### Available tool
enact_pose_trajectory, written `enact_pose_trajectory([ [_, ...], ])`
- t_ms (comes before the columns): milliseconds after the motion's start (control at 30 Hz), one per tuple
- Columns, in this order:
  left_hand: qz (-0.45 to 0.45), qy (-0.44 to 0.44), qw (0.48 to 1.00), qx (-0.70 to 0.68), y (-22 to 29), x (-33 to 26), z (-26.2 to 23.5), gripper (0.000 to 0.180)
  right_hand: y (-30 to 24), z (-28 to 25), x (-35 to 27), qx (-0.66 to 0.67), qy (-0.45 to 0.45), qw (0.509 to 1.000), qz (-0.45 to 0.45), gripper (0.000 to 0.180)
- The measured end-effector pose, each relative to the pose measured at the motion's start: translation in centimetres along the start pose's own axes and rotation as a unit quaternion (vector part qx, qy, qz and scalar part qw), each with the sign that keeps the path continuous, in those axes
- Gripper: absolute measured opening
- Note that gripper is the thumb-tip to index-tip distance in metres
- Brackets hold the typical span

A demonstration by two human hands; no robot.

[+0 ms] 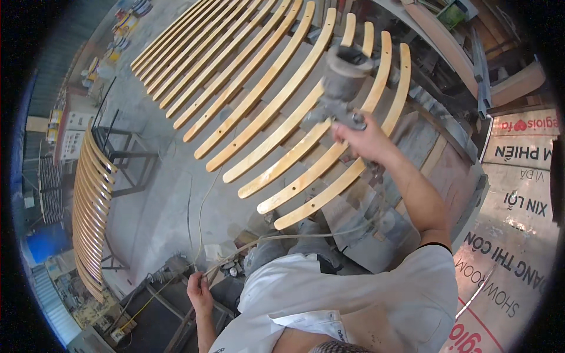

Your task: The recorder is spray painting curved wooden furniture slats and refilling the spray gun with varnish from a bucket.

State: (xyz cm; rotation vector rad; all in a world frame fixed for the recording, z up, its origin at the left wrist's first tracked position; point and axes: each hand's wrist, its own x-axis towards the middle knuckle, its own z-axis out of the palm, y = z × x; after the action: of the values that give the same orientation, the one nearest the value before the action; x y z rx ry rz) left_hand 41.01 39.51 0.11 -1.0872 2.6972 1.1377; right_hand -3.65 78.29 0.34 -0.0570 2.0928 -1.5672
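My right hand is wrapped round the handle of a grey spray gun with a cup on top, blurred by motion. It is over the right-hand end of a row of curved, pale wooden slats, several with small dark holes. Some slats look glossy. Low on the left, my left hand is closed round a thin, light-coloured hose. The hose runs from there across the front of my body toward my right side. Where it meets the gun is hidden.
At the left, a second batch of glossy curved slats stands by a dark metal frame. Several cans line the far left. Printed sheeting covers the right side, beside curved wooden parts. Another hose lies on the grey floor.
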Motion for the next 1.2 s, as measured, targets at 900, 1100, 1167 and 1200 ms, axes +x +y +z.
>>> enact_pose_trajectory([
  [900,0.121,0.003,0.992,-0.018,-17.8,29.7,-17.0,0.015,-5.5,41.3,-5.7,0.01,0.037,0.998,0.054,0.022],
  [1100,0.179,0.011,0.983,-0.047,-17.9,37.7,-19.3,0.016,-5.9,46.7,-4.6,-0.149,0.136,0.978,-0.055,0.015],
  [1167,0.185,0.022,0.981,-0.059,-18.3,40.6,-20.0,0.016,-6.2,47.2,-4.5,-0.112,0.128,0.985,-0.041,0.015],
  [1200,0.217,0.021,0.975,-0.046,-18.2,42.0,-20.3,0.016,-6.4,47.7,-4.3,-0.104,0.145,0.982,-0.054,0.016],
])
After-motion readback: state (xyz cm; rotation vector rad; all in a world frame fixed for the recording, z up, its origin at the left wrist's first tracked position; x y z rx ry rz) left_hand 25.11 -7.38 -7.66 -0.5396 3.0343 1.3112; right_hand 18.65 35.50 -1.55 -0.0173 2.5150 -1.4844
